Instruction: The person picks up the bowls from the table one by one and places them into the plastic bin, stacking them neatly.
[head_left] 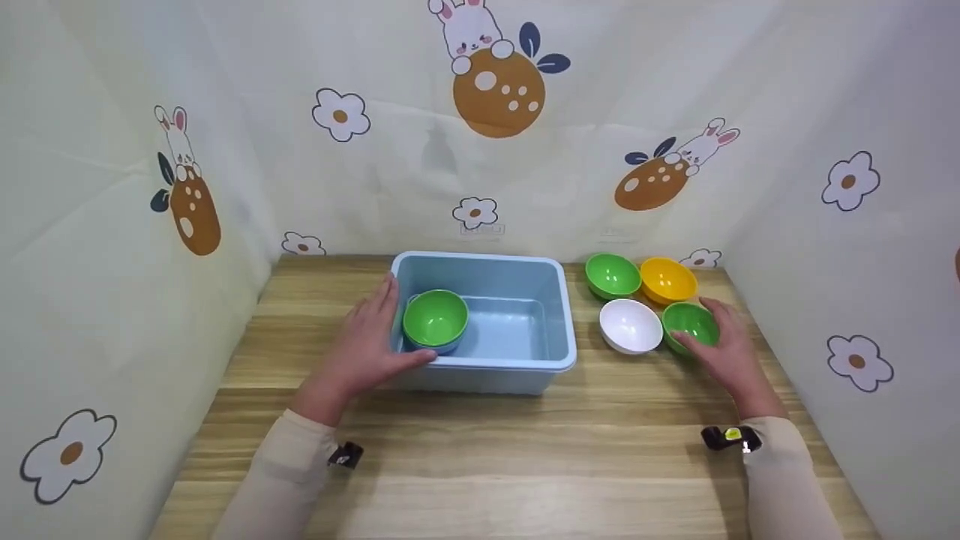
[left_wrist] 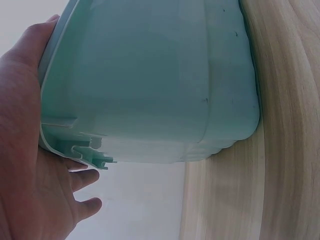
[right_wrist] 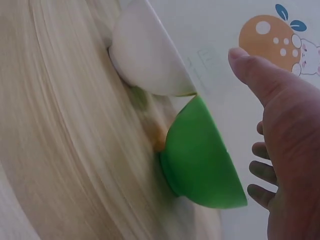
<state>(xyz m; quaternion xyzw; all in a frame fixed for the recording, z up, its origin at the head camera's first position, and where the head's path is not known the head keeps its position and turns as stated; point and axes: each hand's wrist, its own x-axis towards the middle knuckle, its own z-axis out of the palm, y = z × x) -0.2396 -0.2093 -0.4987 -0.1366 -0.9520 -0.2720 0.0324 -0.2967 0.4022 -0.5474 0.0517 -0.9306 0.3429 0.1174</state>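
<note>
My left hand (head_left: 365, 339) rests on the front left corner of a light blue plastic bin (head_left: 499, 364). Its thumb lies along the front rim and its fingers reach along the left side, fairly straight. Inside the bin at the left, a green bowl (head_left: 436, 318) sits on top of a blue bowl (head_left: 448, 348). On the right, my right hand (head_left: 729, 351) hovers over the near green bowl (head_left: 688, 324) with thumb and fingers spread. The right wrist view has that green bowl (right_wrist: 200, 155) upright on the table, with a gap between it and the thumb.
Left of that green bowl stands a white bowl (head_left: 630, 325), their rims meeting. Behind them are another green bowl (head_left: 613, 276) and an orange-yellow bowl (head_left: 668, 280). A printed cloth (head_left: 390, 180) hangs around the back and sides of the wooden table (head_left: 525, 465).
</note>
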